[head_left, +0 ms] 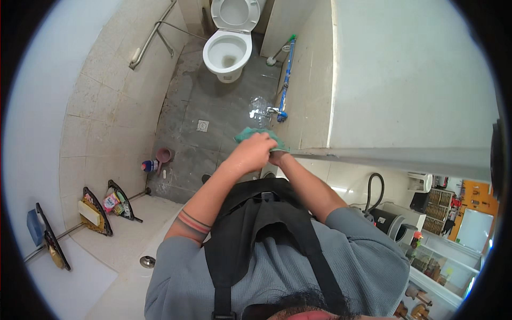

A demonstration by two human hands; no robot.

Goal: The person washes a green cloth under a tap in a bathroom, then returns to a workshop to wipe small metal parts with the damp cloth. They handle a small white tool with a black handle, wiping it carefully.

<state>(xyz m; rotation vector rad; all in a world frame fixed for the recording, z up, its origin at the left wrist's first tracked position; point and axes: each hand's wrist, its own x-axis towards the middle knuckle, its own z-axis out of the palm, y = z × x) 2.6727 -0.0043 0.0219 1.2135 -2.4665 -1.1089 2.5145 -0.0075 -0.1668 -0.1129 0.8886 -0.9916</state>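
Note:
A wet-looking green cloth (250, 133) is bunched up in front of my body, above the grey tiled floor. My left hand (258, 150) is closed over it, knuckles up. Against its right side sits my right hand (277, 157), gathered round the cloth's near end, its fingers mostly hidden. The two hands are pressed together. Just beyond them, a small metal tap (273, 110) juts from a blue pipe (286, 80) low on the right wall. Below the tap, a bright patch of water (259, 111) lies on the floor.
A white toilet (228, 56) with its lid up stands ahead. A floor drain (202, 126), a pink dipper (164, 155) and a blue bottle (149, 166) are to the left. A metal grab rail (152, 40) and corner shelves (96, 212) line the left wall. A partition edge (331, 80) rises close right.

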